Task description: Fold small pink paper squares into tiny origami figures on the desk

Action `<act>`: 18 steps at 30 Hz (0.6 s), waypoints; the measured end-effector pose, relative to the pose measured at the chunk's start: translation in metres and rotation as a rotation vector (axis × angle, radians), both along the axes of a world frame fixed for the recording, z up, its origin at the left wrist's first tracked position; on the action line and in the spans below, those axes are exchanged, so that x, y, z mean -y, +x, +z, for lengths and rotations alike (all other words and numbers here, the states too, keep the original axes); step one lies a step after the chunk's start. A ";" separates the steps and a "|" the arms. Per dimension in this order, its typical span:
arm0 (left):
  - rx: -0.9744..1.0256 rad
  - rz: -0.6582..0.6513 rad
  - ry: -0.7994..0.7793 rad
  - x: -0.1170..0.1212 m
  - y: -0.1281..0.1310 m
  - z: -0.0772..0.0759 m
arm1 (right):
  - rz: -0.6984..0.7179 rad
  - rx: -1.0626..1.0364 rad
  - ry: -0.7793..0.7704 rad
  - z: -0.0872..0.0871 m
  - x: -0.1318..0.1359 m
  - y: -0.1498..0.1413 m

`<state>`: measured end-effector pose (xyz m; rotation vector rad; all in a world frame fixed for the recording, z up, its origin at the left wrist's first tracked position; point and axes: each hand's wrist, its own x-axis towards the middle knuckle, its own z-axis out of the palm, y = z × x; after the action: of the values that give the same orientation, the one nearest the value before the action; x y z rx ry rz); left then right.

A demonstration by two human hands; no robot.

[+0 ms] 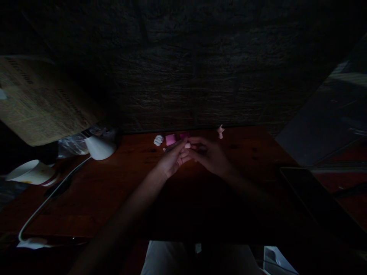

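Note:
Between the fingertips of both hands is a small pale pink lump of modelling clay (187, 145). My left hand (172, 157) reaches in from the left, its thumb and curled fingers against the lump. From the right, my right hand (210, 154) bends its fingers around the other side of it. Just behind the hands lie a bright pink square of clay (170, 139) and a magenta piece (185, 135), partly hidden. A crumpled white lump (158, 140) rests further left. To the right stands a small pale pink clay figure (220, 131) with two points on top.
A white lamp base (100, 148) with a cable is on the left of the wooden table (71, 206), near a paper cup (33, 172) and a brown paper bag (43, 99). A dark flat panel (312, 194) lies at right. A dim wall (183, 76) rises behind.

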<state>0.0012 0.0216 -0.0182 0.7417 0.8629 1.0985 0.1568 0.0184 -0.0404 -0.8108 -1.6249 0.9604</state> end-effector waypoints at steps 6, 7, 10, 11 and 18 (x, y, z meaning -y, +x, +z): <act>-0.072 -0.012 0.052 -0.001 0.000 -0.003 | 0.004 0.020 0.006 0.003 0.002 0.001; -0.086 -0.009 0.052 -0.001 -0.001 -0.003 | 0.002 0.021 0.008 0.004 0.001 0.002; -0.146 0.009 0.054 -0.003 0.000 -0.005 | 0.009 -0.003 -0.033 0.005 -0.001 0.003; -0.169 0.021 0.066 -0.003 0.000 -0.006 | 0.012 -0.024 -0.055 0.005 -0.003 0.004; -0.261 0.125 0.164 -0.004 -0.001 -0.007 | 0.044 -0.196 -0.244 0.009 -0.010 0.009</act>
<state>0.0006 0.0256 -0.0248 0.9940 1.0595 1.2107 0.1653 0.0284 -0.0316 -0.8191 -1.3785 1.2472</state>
